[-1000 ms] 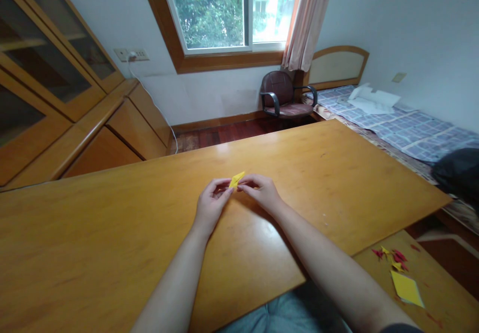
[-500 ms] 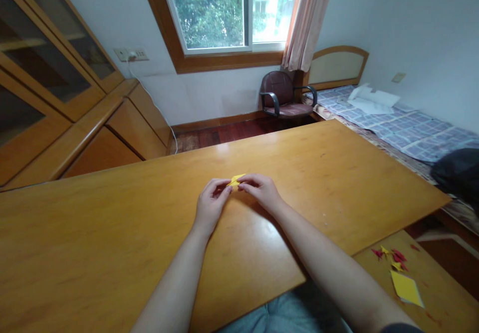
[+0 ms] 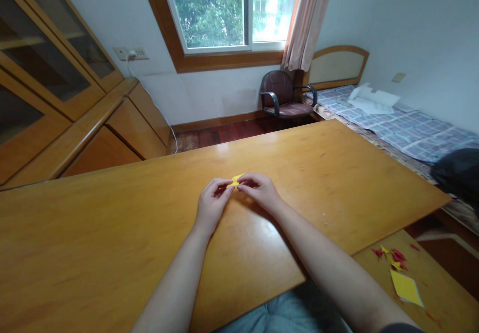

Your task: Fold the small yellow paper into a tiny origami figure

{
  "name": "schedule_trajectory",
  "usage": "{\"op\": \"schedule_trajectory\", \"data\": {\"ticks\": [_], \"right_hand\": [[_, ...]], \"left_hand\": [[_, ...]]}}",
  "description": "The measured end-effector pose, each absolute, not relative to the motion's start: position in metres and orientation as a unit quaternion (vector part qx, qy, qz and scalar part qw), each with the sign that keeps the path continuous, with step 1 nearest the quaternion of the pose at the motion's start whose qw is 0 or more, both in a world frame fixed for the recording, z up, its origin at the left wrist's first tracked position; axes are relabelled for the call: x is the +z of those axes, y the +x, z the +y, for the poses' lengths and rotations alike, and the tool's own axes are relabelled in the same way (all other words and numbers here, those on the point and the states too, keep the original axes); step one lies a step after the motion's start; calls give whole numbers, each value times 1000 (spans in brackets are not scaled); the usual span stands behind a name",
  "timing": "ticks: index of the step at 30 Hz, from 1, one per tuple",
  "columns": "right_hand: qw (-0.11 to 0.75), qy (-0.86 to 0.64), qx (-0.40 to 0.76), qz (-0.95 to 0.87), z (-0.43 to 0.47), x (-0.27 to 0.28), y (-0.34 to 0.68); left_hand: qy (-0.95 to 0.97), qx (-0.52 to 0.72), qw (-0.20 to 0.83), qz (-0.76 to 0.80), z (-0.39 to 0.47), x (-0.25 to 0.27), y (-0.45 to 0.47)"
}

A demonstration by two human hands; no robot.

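Note:
A small piece of folded yellow paper (image 3: 235,180) is held between my two hands, just above the wooden table (image 3: 112,233). My left hand (image 3: 212,199) pinches its left end between thumb and fingers. On the opposite side, my right hand (image 3: 262,191) grips the right end in the same way. The fingertips cover much of the paper, so its exact folds are hard to make out.
On a lower wooden surface at the right lie a stack of yellow paper squares (image 3: 406,288) and several small red and yellow folded paper pieces (image 3: 397,257). Beyond the table stand a maroon armchair (image 3: 282,93), a bed (image 3: 407,128) and a wooden cabinet (image 3: 90,133).
The yellow paper has shifted very slightly between my fingertips, and its visible outline differs a little. Both hands stay in nearly the same place.

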State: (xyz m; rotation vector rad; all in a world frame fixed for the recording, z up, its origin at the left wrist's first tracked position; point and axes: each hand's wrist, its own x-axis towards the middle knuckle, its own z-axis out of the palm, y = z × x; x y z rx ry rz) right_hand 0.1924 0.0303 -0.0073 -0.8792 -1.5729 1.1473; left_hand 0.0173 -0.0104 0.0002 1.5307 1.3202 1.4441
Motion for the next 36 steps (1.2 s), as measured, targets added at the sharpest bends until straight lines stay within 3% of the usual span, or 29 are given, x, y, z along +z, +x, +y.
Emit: {"op": "schedule_trajectory", "data": {"ticks": [17, 36], "right_hand": [[474, -335, 546, -604, 29, -6, 192], [464, -315, 620, -549, 31, -7, 191]], "left_hand": [[606, 548, 304, 490, -7, -9, 15], [703, 503, 161, 477, -13, 3, 15]]}}
